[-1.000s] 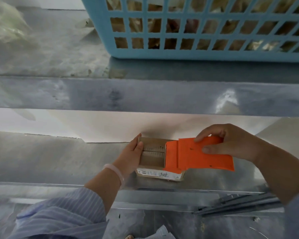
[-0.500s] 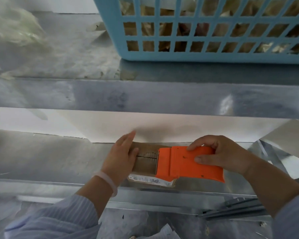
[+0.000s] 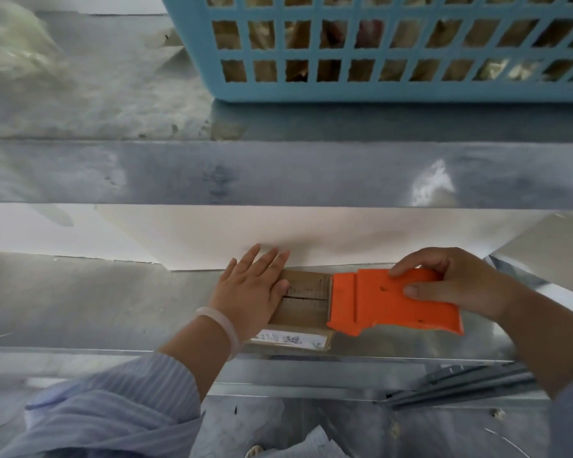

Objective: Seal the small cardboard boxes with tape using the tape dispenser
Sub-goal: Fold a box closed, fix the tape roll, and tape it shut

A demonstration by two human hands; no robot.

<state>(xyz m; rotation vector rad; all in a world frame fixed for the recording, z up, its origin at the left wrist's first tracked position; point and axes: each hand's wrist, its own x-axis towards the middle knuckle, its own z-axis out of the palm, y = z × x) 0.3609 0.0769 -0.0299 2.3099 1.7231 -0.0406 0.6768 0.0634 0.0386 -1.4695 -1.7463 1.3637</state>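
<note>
Fingers (image 3: pixel 268 261) of the left hand (image 3: pixel 248 294) lie straight and press the small cardboard box (image 3: pixel 306 287) flat on the desk (image 3: pixel 96 299). The right hand (image 3: pixel 463 282) grips the tape dispenser (image 3: pixel 391 304) at the box's right end. The box is probably light and slides easily, so hold it from above.

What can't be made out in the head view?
Tape roll and blade: head view, under the orange tape dispenser that the right hand grips.
Left end of the cardboard box: head view, covered by the flat left hand.
Print on the label: head view, too small and blurred.
Contents of the blue basket: head view, blurred behind its lattice; top and right edges cut the basket off.
</note>
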